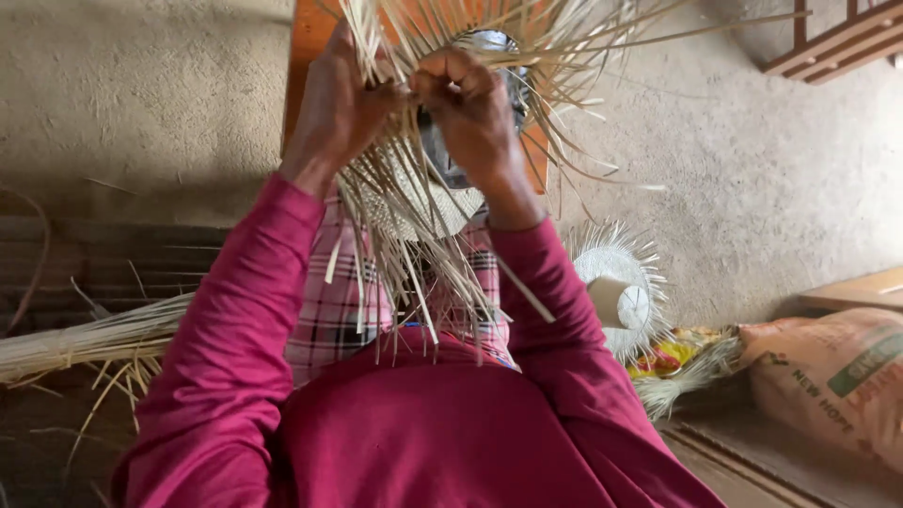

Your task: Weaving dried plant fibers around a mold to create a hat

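Both my hands are raised in front of me, working on a half-woven straw piece [423, 202] with many loose pale strips hanging down and fanning upward. My left hand [334, 103] pinches strips at the top left of the weave. My right hand [470, 108] grips strips beside it, fingertips nearly touching the left hand. My sleeves are magenta, over a pink plaid cloth [329, 310] on my lap. A grey rounded object [442, 155] shows behind the strips, mostly hidden.
A bundle of straw strips [85, 343] lies at the left. A small round woven piece [616, 282] with a fringed edge sits at the right, near a printed sack [837, 376]. An orange board [310, 38] stands behind my hands on the sandy floor [752, 160].
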